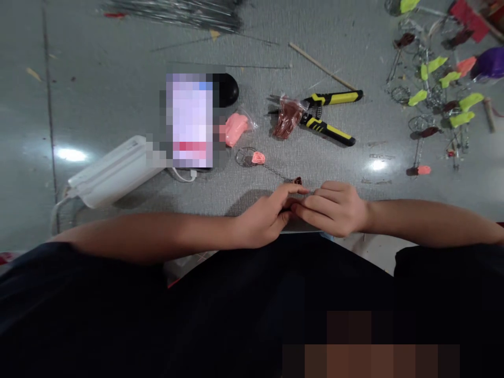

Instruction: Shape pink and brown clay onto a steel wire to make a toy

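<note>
My left hand (264,218) and my right hand (333,208) meet at the near table edge, fingertips touching. The right fingers are curled into a pinch. On the left, thumb and index finger close in against them. Whatever lies between the fingertips is too small or too hidden to name. Just beyond them is a small brown clay-like lump (298,181) at the end of a twisted wire. The wire runs left to a pink clay-like piece (258,157) beside a wire loop (243,156).
Beyond the hands lie yellow-black pliers (331,123), a bag of brown material (289,118) and a pink lump in plastic (236,129). A lit phone (191,121) and a white power bank (118,170) sit left. Several wire pieces with coloured lumps (433,68) spread right; a wire bundle (185,13) is at the back.
</note>
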{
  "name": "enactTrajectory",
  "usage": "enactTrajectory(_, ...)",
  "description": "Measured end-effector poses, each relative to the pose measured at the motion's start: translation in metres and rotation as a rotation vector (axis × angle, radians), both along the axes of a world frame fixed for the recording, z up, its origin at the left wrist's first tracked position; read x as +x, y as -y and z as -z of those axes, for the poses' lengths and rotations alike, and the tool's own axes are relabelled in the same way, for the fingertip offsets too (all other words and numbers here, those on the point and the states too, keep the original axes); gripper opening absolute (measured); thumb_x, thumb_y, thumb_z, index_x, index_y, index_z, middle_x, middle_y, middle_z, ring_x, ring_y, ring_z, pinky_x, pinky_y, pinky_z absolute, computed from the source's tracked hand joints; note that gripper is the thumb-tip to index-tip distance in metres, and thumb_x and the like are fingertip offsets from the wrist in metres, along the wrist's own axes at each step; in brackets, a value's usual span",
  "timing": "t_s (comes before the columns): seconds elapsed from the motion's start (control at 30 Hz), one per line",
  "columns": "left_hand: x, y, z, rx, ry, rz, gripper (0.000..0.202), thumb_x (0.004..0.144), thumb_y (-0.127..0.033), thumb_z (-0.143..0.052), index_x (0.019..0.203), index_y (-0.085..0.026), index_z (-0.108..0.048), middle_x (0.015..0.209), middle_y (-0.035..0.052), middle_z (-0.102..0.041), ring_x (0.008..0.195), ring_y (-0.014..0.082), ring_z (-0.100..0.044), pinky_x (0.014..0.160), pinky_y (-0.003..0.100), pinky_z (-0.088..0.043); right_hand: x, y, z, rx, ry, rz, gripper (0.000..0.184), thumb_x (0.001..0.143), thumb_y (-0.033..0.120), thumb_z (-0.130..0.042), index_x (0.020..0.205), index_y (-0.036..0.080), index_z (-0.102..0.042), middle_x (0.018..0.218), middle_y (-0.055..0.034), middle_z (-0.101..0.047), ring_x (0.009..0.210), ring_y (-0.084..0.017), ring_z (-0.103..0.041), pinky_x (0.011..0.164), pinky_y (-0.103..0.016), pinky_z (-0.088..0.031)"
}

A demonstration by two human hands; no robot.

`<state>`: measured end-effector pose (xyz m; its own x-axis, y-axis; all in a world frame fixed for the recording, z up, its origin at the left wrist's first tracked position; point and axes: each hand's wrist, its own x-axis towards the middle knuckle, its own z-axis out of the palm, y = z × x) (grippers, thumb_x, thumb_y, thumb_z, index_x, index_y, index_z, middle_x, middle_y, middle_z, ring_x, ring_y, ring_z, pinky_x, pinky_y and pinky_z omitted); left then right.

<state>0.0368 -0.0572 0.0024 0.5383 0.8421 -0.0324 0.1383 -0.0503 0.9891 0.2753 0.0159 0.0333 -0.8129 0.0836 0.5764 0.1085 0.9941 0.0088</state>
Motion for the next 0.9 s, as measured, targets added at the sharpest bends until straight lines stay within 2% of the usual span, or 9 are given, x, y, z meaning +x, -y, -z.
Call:
enactTrajectory(0.1,-0.001,-0.005,-0.008,-0.016,0.010,0.012,0.044,0.102,-0.015,-0.063,0.145,-0.022,-0.058,0.115,0.0089,-0.085,0.099,0.0200,-0.085,0.086,0.032,-0.067,0.000,-0.001,0.002,-0.001,-0.048,-0.032,0.018,0.103,0.015,-0.076,0.086,0.018,-0.079,0.076,0.0009,-0.069,0.064,-0.012,-0.057,0.055,-0.028,-0.045)
enactTrajectory(0.23,-0.001,-0.011,-0.017,-0.072,0.023,-0.075,0.009,0.099,-0.026,-0.077,0.104,-0.020,-0.073,0.089,0.0031,-0.083,0.079,0.0169,-0.079,0.072,0.028,-0.062,0.003,-0.006,0.006,0.025,-0.123,-0.035,0.016,0.104,0.014,-0.074,0.093,0.021,-0.082,0.084,0.0018,-0.074,0.066,-0.011,-0.061,0.053,-0.028,-0.046)
enactTrajectory(0.3,0.001,-0.013,-0.018,-0.122,0.070,-0.113,0.014,0.098,-0.030,-0.081,0.093,-0.020,-0.073,0.078,0.0009,-0.079,0.069,0.0141,-0.073,0.066,0.027,-0.059,0.004,-0.009,0.008,0.014,-0.157,-0.023,0.014,0.106,0.016,-0.073,0.096,0.022,-0.082,0.087,0.0018,-0.076,0.068,-0.011,-0.064,0.054,-0.027,-0.047)
enactTrajectory(0.4,0.003,-0.015,-0.016,-0.229,0.176,-0.145,0.023,0.094,-0.035,-0.086,0.089,-0.019,-0.071,0.073,-0.0009,-0.074,0.060,0.0108,-0.064,0.058,0.024,-0.054,0.006,-0.012,0.008,-0.041,-0.209,-0.017,0.011,0.107,0.019,-0.073,0.100,0.018,-0.082,0.089,-0.0016,-0.079,0.071,-0.012,-0.069,0.056,-0.027,-0.052)
enactTrajectory(0.5,0.005,-0.016,-0.013,-0.317,0.238,-0.132,0.027,0.091,-0.037,-0.090,0.088,-0.019,-0.070,0.072,-0.0020,-0.071,0.057,0.0097,-0.063,0.054,0.023,-0.054,0.006,-0.011,0.008,-0.033,-0.196,-0.023,0.011,0.106,0.015,-0.072,0.101,0.017,-0.081,0.091,-0.0038,-0.080,0.071,-0.012,-0.070,0.056,-0.027,-0.052)
enactTrajectory(0.67,0.004,-0.018,-0.014,-0.317,0.208,-0.128,0.026,0.091,-0.033,-0.089,0.084,-0.018,-0.069,0.071,-0.0011,-0.073,0.057,0.0100,-0.066,0.055,0.022,-0.058,0.001,-0.006,0.007,0.030,-0.113,0.017,0.011,0.107,0.017,-0.072,0.102,0.020,-0.082,0.089,0.0003,-0.078,0.067,-0.011,-0.064,0.053,-0.027,-0.048)
enactTrajectory(0.8,0.003,-0.017,-0.016,-0.294,0.193,-0.083,0.027,0.092,-0.036,-0.090,0.084,-0.017,-0.072,0.071,0.0002,-0.076,0.057,0.0110,-0.070,0.054,0.021,-0.061,0.001,-0.006,0.005,0.033,-0.136,-0.102,0.010,0.102,0.010,-0.076,0.093,0.012,-0.079,0.080,-0.0026,-0.073,0.062,-0.012,-0.060,0.049,-0.031,-0.042)
enactTrajectory(0.87,0.001,-0.015,-0.016,-0.265,0.215,-0.076,0.032,0.094,-0.041,-0.090,0.083,-0.016,-0.073,0.071,0.0017,-0.077,0.056,0.0115,-0.071,0.053,0.021,-0.061,0.002,-0.006,0.002,-0.071,-0.153,-0.156,0.011,0.105,0.008,-0.069,0.099,0.010,-0.078,0.082,-0.0041,-0.073,0.063,-0.013,-0.062,0.051,-0.031,-0.046)
enactTrajectory(0.9,0.000,-0.013,-0.017,-0.242,0.237,-0.084,0.035,0.096,-0.044,-0.089,0.084,-0.016,-0.074,0.072,0.0028,-0.078,0.056,0.0117,-0.072,0.053,0.020,-0.061,0.003,-0.007,0.000,-0.181,-0.166,-0.148,0.012,0.106,0.009,-0.065,0.103,0.010,-0.076,0.083,-0.0044,-0.073,0.065,-0.014,-0.064,0.054,-0.030,-0.049)
